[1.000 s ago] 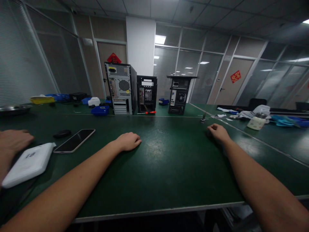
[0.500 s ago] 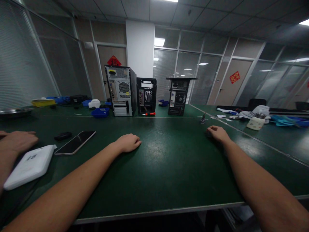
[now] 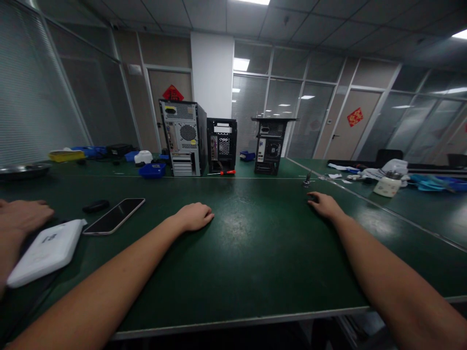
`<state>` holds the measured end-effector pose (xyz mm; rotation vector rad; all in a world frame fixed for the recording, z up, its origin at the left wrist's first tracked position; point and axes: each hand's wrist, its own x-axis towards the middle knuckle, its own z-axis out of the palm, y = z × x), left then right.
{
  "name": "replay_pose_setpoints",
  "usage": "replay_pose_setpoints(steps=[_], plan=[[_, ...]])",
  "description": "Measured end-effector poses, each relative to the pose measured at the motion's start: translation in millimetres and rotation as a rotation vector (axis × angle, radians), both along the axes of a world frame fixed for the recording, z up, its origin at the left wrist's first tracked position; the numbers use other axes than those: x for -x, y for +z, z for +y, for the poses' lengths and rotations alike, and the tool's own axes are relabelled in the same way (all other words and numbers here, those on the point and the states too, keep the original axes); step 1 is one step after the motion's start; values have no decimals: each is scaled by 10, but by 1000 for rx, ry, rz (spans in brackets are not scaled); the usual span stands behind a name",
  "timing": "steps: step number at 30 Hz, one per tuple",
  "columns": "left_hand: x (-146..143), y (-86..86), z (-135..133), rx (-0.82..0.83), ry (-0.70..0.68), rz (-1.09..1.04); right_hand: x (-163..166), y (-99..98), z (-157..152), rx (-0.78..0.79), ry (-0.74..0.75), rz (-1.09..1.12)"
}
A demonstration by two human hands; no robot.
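My left hand (image 3: pixel 194 217) rests on the green table (image 3: pixel 255 272) with its fingers curled in. Nothing shows in it. My right hand (image 3: pixel 325 205) lies farther to the right, fingers bent and drawn together at the tips. Something small and dark shows at those fingertips, too unclear to name. Just beyond them stands a small dark metal piece (image 3: pixel 306 180), apart from the hand. Left of my left forearm lies a smartphone (image 3: pixel 115 217) with a dark screen.
Computer cases (image 3: pixel 184 138) stand at the back, with a red-handled screwdriver (image 3: pixel 228 172) in front. A blue tray (image 3: pixel 152 170) sits left of them. At far left, another person's hand (image 3: pixel 27 216) is by a white box (image 3: pixel 47 250). A pale cup (image 3: pixel 387 185) of small parts stands right.
My right hand has shifted slightly to the left. The other person's hand at far left has moved a little left. My left hand stays where it was.
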<state>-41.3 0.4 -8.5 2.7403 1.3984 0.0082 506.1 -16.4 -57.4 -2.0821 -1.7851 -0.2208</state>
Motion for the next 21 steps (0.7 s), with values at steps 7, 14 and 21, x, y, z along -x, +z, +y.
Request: replay_pose_setpoints(steps=[7, 14, 21], plan=[[-88, 2, -69, -29, 5, -98, 1008, 323, -40, -91, 390, -51], [-464, -47, -338, 77, -149, -418, 2515, 476, -416, -93, 920, -65], [-585, -94, -424, 49, -192, -455, 2838, 359, -599, -83, 860, -77]])
